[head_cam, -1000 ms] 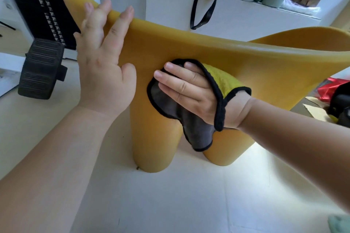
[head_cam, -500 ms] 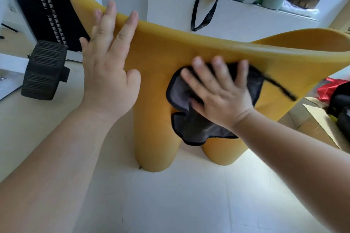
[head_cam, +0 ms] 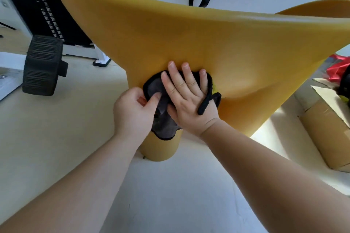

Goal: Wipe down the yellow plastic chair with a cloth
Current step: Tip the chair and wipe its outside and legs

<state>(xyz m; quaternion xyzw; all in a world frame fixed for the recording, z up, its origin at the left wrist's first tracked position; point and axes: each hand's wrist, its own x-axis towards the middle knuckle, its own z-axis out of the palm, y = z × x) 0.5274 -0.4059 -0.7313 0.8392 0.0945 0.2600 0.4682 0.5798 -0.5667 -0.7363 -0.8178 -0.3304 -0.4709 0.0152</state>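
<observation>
At the far left of the frame a black ribbed rubber wheel (head_cam: 43, 66) stands on the pale floor (head_cam: 56, 138), well apart from the work. Just left of centre, the person's left hand (head_cam: 132, 113) pinches the left edge of a grey black-edged microfibre cloth (head_cam: 163, 126), with the thumb on top of the fabric and the other fingers curled. The cloth's lower part hangs loose below.

To me this reads as a tidy-up within the wiping step: the left hand seems to be pulling the fabric straight so it sits properly under the other palm. Right beside it, the right hand (head_cam: 189, 100) lies flat on the cloth, fingers straight and a little spread, pressing it against the moulded yellow plastic chair (head_cam: 217, 43). A strip of black hem lies across the back of that hand. The cloth sits mid-frame, where the chair's wide flared shell narrows into its round leg.

The next move, I judge, calls for the left hand to let go. The flat palm can then sweep up and rightward over the broad yellow surface, most of which lies above and to the right. At the right edge a brown cardboard box (head_cam: 325, 128) sits on the floor near the chair.
</observation>
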